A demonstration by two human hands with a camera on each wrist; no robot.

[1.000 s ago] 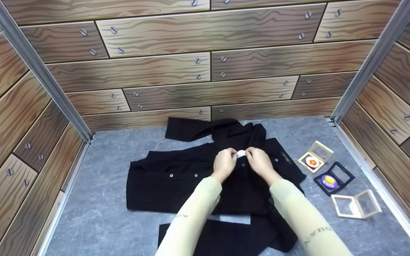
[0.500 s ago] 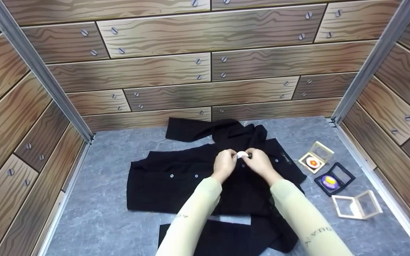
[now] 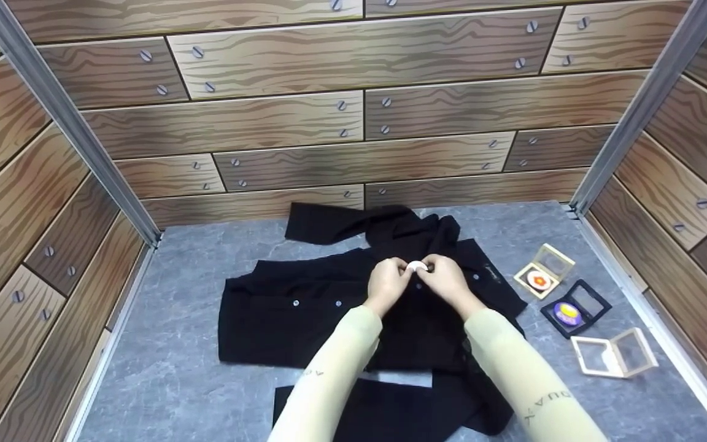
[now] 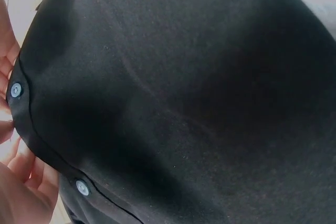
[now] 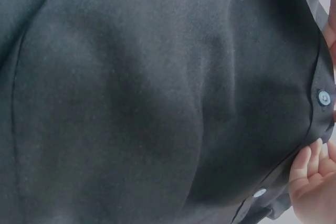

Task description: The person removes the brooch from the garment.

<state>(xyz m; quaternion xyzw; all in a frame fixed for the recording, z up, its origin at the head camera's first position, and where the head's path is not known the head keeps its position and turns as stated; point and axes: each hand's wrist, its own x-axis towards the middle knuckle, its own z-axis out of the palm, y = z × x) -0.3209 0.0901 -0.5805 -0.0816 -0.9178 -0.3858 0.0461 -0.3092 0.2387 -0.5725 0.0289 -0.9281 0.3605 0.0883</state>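
In the head view, a small round white badge (image 3: 417, 266) sits between my two hands over a black button-up shirt (image 3: 280, 331). My left hand (image 3: 388, 281) pinches it from the left with curled fingers. From the other side my right hand (image 3: 445, 280) grips it, thumb at its lower edge. Much of the badge's rim is hidden behind the fingertips. Both wrist views are mostly filled by the raised black cloth. Fingers show along its buttoned edge, near a pale button (image 4: 16, 89) in the left wrist view and a button (image 5: 324, 98) in the right.
Three small cases stand open at the right: a gold one (image 3: 526, 285) with an orange-flower badge, a black one (image 3: 599, 305) with a purple and yellow badge, and a pale frame-like one (image 3: 593, 371). One shirt sleeve (image 3: 323, 224) stretches toward the wood-patterned back wall (image 3: 292, 172).
The right thumb has shifted onto the badge's lower edge, and more of the white face shows than a second ago. Both hands stay at nearly the same spot; the shirt lies as before.
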